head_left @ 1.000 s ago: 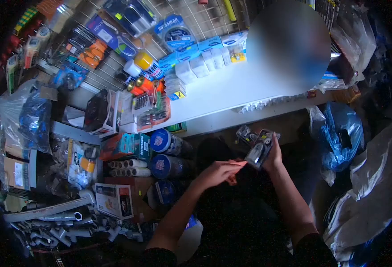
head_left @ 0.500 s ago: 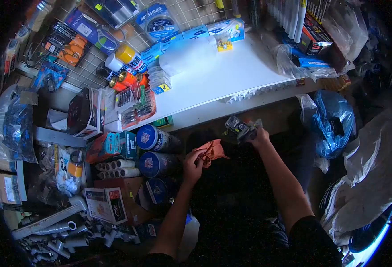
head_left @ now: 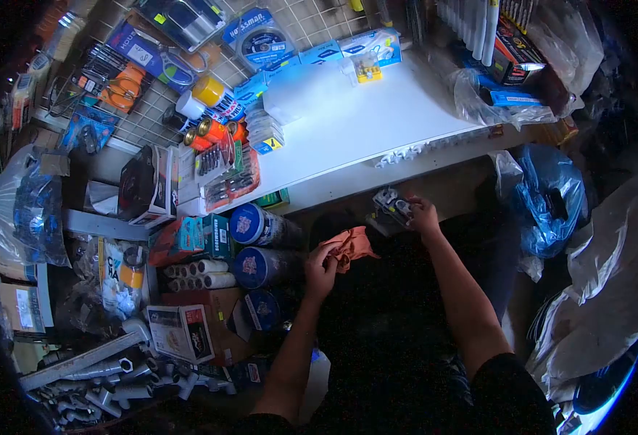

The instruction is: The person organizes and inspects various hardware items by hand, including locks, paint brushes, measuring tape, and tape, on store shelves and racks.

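Observation:
My left hand (head_left: 320, 271) is closed on a crumpled orange sheet (head_left: 352, 245), cloth or paper, pinching its left side between thumb and fingers. Right of it and a little farther off, my right hand (head_left: 424, 217) grips the right edge of a small clear plastic pack (head_left: 390, 206) with grey and dark pieces inside. What exactly the pack contains is too dim to make out. Both hands are in front of the white shelf (head_left: 377, 119), below its front edge.
Spray cans (head_left: 208, 92) and packaged bits (head_left: 264, 132) stand at the shelf's left end. Blue-lidded tubs (head_left: 245, 223) are stacked left of my left hand. Grey pipe fittings (head_left: 116, 391) lie at lower left; a blue plastic bag (head_left: 551, 196) is at right.
The plastic pack has turned in my right hand and shows more of its face. My right fingers have shifted up along its edge. My left hand still holds the orange sheet.

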